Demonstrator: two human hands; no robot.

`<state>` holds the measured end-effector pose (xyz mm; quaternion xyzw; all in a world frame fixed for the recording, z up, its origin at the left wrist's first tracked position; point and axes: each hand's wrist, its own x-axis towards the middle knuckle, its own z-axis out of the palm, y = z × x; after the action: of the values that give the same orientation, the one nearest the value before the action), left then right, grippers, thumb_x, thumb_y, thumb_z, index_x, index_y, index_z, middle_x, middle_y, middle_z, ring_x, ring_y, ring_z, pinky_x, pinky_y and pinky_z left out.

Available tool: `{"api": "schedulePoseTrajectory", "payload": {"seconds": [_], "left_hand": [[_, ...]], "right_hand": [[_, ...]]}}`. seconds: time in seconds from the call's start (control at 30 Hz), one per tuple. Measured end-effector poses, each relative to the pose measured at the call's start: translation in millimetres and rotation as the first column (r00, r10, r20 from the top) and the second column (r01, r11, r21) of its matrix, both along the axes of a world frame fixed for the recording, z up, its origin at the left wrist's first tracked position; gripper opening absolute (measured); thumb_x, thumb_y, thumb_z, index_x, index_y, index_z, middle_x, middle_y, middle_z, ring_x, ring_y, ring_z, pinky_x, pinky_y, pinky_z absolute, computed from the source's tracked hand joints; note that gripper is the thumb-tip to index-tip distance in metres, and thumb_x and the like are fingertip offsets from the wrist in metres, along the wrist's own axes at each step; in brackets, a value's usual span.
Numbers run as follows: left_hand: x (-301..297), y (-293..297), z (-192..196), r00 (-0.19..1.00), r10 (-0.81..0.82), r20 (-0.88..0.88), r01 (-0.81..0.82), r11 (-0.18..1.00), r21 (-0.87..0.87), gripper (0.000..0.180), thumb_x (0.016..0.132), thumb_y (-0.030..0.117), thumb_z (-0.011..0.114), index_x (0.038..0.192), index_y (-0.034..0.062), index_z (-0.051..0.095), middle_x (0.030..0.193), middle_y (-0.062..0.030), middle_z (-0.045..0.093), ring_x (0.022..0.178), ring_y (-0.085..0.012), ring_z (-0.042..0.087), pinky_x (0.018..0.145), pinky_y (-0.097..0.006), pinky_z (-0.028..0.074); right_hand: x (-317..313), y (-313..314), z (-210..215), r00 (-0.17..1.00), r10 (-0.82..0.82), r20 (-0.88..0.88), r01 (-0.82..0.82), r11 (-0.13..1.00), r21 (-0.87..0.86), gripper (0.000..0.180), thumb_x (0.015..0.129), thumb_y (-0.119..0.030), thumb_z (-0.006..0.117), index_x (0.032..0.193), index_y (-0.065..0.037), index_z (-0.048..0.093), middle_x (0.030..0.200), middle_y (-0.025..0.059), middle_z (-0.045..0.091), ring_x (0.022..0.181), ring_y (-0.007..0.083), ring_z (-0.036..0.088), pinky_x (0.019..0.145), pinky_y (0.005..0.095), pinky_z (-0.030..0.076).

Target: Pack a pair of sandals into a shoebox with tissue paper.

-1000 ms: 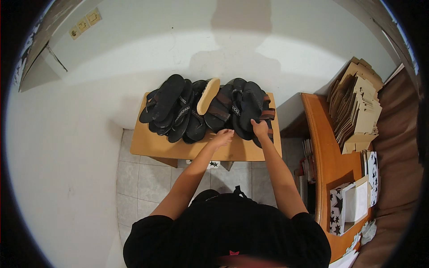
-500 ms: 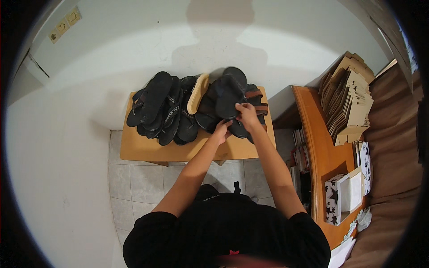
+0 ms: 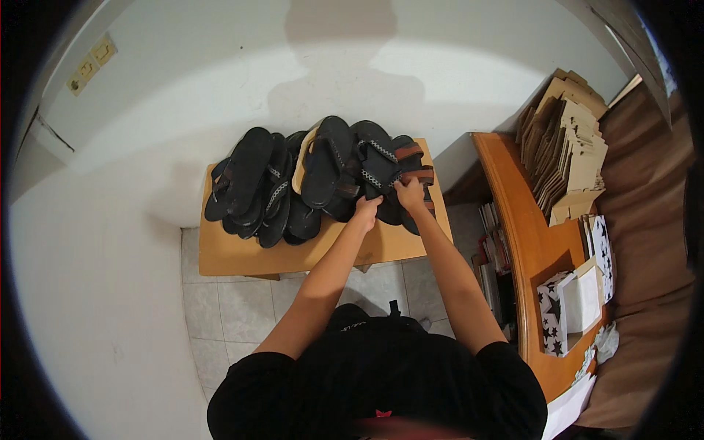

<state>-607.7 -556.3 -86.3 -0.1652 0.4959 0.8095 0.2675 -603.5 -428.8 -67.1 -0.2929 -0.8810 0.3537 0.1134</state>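
Observation:
A black sandal with patterned straps [image 3: 379, 147] lies on the right part of the low table, its sole tilted toward me. My left hand [image 3: 367, 211] is closed at its near end, thumb on top. At its right edge, by the strap, my right hand [image 3: 412, 195] has its fingers closed; part of the grip is hidden. Beside it on the left, a black flip-flop [image 3: 323, 165] rests over a tan-soled sandal [image 3: 300, 178]. To the right sits a sandal with brown straps [image 3: 418, 174], close to my right hand.
Several black sandals [image 3: 249, 169] are heaped on the left of the wooden table [image 3: 227, 257], against a white wall. At right, a wooden desk [image 3: 506, 191] carries stacked folded cardboard [image 3: 572, 154] and a star-patterned box [image 3: 551, 315]. A brown curtain [image 3: 645, 242] hangs beyond it.
The black flip-flop that my right hand held has moved left onto the tan-soled sandal and is let go. Both hands are now at the sandal with patterned straps.

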Motion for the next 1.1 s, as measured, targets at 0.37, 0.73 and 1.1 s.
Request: {"api": "schedulePoseTrajectory", "payload": {"seconds": [0.37,0.73,1.1], "left_hand": [[9.7,-0.4,11.4,0.991,-0.08,-0.109,0.101,0.974,0.203,0.044,0.071,-0.007,0.064,0.112,-0.0023,0.046,0.104,-0.0103,0.056,0.096,-0.0207,0.055,0.087,-0.032,0.044],[79.0,16.4,96.3,0.712,-0.337,-0.617,0.49,0.867,0.092,0.06,0.069,-0.013,0.062,0.124,-0.0002,0.039,0.121,-0.0077,0.049,0.113,-0.018,0.045,0.1,-0.032,0.032],[163.3,134.9,122.4,0.251,-0.805,-0.538,0.953,0.303,-0.01,0.057,0.07,-0.002,0.067,0.123,-0.0033,0.044,0.118,-0.0065,0.053,0.11,-0.0151,0.048,0.099,-0.029,0.033]], "right_hand": [[28.6,29.3,32.9,0.998,0.068,-0.002,-0.03,0.414,-0.91,0.042,0.076,-0.015,0.065,0.109,0.008,0.051,0.103,0.016,0.059,0.091,0.0261,0.058,0.083,0.0342,0.046],[141.8,95.3,89.1,0.808,-0.106,-0.58,-0.548,0.229,-0.805,0.047,0.087,-0.046,0.046,0.116,-0.009,0.049,0.107,0.0033,0.055,0.095,0.0176,0.051,0.088,0.0354,0.036],[340.3,293.3,190.5,0.829,-0.365,-0.423,0.204,0.902,-0.38,0.03,0.082,-0.024,0.062,0.098,0.002,0.06,0.083,0.0044,0.061,0.072,0.0108,0.054,0.065,0.0242,0.043]]}}
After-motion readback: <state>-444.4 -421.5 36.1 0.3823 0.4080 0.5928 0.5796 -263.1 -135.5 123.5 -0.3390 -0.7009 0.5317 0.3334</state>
